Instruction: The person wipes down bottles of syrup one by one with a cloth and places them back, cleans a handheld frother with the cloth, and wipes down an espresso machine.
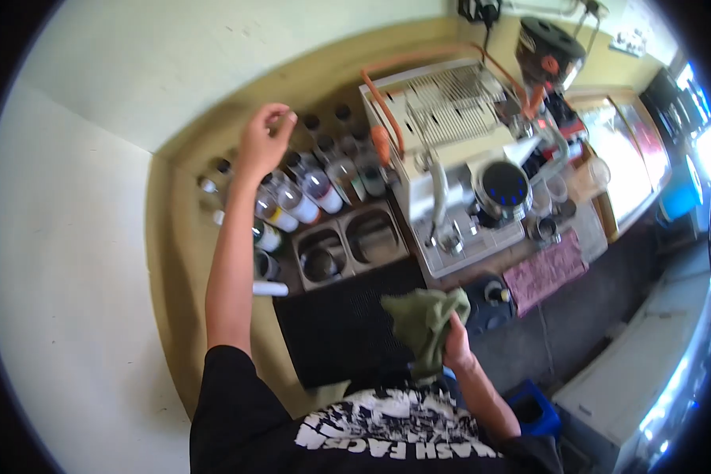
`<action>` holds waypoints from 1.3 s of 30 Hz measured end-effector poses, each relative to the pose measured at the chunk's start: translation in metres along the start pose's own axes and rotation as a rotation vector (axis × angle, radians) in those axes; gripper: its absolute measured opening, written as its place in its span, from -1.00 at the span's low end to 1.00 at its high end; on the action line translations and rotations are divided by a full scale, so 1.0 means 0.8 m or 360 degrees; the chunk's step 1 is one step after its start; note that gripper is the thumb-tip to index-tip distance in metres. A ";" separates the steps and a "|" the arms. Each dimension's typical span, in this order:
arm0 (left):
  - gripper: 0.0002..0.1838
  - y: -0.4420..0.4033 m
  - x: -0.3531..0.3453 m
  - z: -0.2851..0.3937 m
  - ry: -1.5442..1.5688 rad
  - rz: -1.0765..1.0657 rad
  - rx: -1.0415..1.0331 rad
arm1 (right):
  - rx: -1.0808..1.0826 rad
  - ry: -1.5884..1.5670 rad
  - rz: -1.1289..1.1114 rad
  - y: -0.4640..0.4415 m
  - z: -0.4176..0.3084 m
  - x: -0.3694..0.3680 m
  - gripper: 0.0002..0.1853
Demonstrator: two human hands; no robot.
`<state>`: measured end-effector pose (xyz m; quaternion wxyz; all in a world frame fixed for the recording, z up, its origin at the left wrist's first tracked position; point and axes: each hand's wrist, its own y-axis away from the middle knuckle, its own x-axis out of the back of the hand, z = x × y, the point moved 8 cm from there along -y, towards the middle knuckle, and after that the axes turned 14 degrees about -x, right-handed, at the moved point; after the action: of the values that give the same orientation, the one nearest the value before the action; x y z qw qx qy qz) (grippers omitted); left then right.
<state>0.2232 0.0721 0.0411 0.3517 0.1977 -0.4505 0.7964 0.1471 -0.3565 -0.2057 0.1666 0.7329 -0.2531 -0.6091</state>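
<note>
My left hand [263,144] is reached out above a group of bottles near the wall. Its fingers are curled and the thumb and forefinger come together in a pinch; whether anything small is between them I cannot make out. Below and beside that hand stand bottles with dark caps, among them a clear one with a white label [318,186] and one with a yellow-edged label [275,215]. On the other side, my right hand [458,346] grips a crumpled green cloth [426,320], which hangs over the edge of the black mat [336,332].
A two-basin metal insert [342,223] lies between bottles and mat. To its right stands an espresso machine [442,158] with an orange rail, then a coffee grinder [551,51]. Nearby are a tamping stand [490,304], a purple cloth [547,272] and a blue stool [536,407].
</note>
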 end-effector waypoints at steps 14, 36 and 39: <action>-0.71 0.322 -0.119 0.235 0.0621 -0.0439 -0.0283 | 0.1027 0.2170 0.0355 -0.011 -0.032 -0.055 -0.58; -0.55 0.387 -0.086 0.345 0.0731 -0.0995 -0.0476 | 0.0870 0.1520 -0.0176 -0.020 0.005 -0.155 -0.51; -0.51 0.373 -0.054 0.329 0.1278 -0.1084 -0.0318 | 0.0915 0.1533 -0.0170 -0.012 0.008 -0.159 -0.54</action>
<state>0.0318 -0.2732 -0.0231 0.7521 -0.0220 -0.2643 0.6034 0.1263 -0.2754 -0.1092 0.0258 0.9559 -0.2668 -0.1199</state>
